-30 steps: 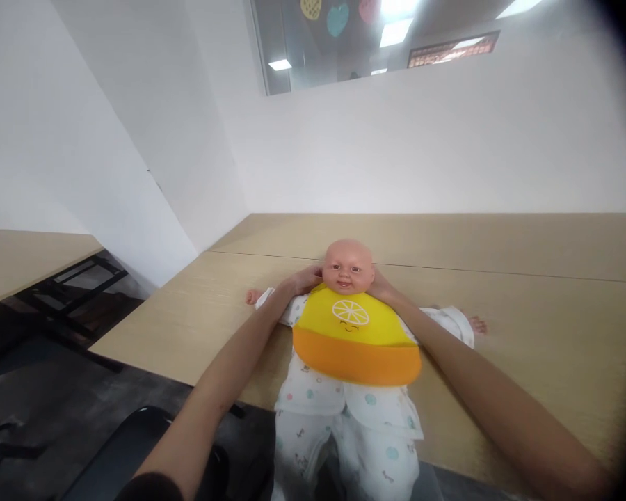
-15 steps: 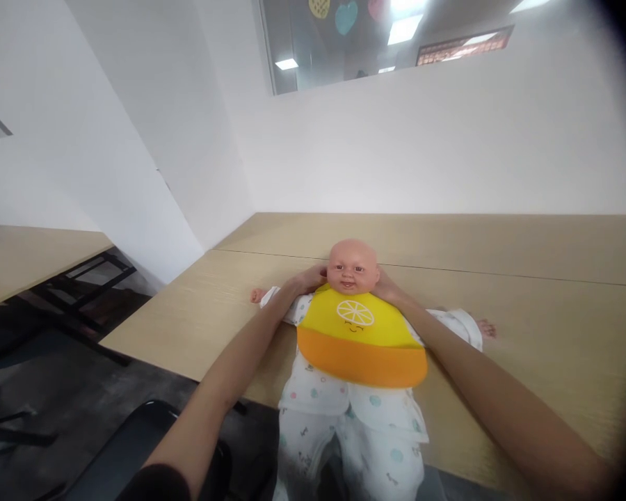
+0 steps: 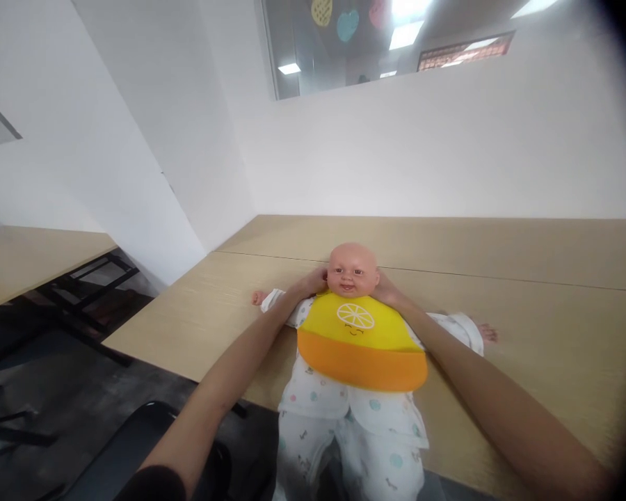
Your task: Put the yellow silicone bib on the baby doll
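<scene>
One baby doll [image 3: 352, 348] lies on its back at the near edge of my wooden table [image 3: 526, 327], wearing a yellow-orange bib [image 3: 359, 341]. My left hand [image 3: 310, 282] and right hand [image 3: 387, 290] touch its neck; I cannot tell whether either pinches.

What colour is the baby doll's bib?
The doll's rubbery bib is yellow on top, orange along its bottom pocket, with a white lemon slice; the head view shows it.

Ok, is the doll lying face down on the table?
No, the doll lies on its back on the table, face up, with the yellow bib over its chest.
</scene>
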`<state>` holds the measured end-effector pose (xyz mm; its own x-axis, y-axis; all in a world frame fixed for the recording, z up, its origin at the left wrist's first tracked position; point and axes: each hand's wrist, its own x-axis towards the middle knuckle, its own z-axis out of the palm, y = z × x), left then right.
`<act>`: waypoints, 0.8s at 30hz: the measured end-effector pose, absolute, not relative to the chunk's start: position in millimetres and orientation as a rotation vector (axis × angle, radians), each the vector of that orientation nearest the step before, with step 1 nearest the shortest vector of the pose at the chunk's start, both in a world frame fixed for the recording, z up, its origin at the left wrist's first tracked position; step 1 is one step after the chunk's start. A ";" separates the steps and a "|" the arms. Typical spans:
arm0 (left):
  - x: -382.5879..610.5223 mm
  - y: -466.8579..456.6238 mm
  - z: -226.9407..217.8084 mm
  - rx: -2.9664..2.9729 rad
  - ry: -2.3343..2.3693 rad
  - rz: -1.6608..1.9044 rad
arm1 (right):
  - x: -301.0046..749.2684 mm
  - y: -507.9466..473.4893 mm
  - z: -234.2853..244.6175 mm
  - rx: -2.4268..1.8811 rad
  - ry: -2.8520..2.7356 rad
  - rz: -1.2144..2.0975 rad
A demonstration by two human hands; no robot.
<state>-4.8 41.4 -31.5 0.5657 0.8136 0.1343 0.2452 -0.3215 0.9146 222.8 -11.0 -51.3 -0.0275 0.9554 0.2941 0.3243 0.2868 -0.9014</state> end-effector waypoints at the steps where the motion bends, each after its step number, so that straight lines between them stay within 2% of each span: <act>1: -0.8 45.4 -32.4 1.858 0.858 0.743 | 222.1 -10.9 -51.5 -1.221 -1.560 0.787; 11: 5.7 65.4 -51.4 2.079 1.045 0.671 | 224.3 -12.9 -53.7 -1.232 -1.558 0.776; 18: 6.0 65.4 -54.3 2.104 1.059 0.728 | 186.9 8.0 -50.2 -1.670 -1.435 0.608; 24: 4.3 58.0 -46.3 2.026 1.090 0.728 | 192.5 12.2 -54.3 -1.488 -1.531 0.652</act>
<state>4.3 58.0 -46.3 0.4846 0.8632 0.1417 0.4614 -0.3899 0.7969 192.5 12.2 -54.3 0.1029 0.9684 0.2271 0.5077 0.1452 -0.8492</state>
